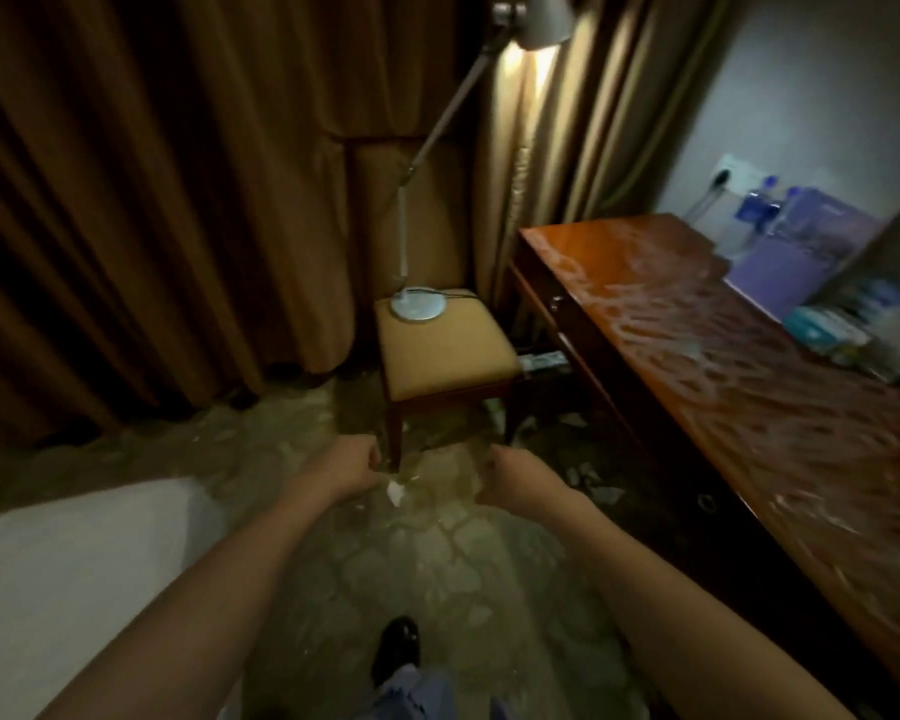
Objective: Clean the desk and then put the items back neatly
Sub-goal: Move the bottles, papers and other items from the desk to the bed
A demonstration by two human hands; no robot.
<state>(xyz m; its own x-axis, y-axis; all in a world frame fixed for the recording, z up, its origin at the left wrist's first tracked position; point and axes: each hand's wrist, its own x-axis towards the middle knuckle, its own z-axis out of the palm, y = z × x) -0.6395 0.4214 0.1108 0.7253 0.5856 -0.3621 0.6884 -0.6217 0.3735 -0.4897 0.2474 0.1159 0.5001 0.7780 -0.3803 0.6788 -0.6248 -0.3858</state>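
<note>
The desk (723, 356) stands along my right side, its long axis running from the near right corner of view away toward the wall and curtain, with its short end facing the chair. Its top is glossy reddish-brown wood, streaked all over with pale smeared reflections, and the front edge shows a drawer with a small knob. Against the wall at its far side I see a purple box (801, 252), some blue bottles (759, 210), and a stack of blue and white packets (842, 324); all of these are blurred.

My left hand (352, 467) is stretched out ahead of me over the floor, fingers curled in loosely; I cannot tell whether it pinches anything. A small white scrap (396, 493) shows just below it, and whether that is touching the hand or lying on the floor I cannot say. My right hand (513, 478) reaches out the same way, fingers curled downward, holding nothing that I can see.

Ahead stands a chair (445, 350) with a tan cushion, just beside the desk's end, and a lamp (418, 302) rests its round base on the seat. White paper bits (583, 475) litter the floor beside the desk.
</note>
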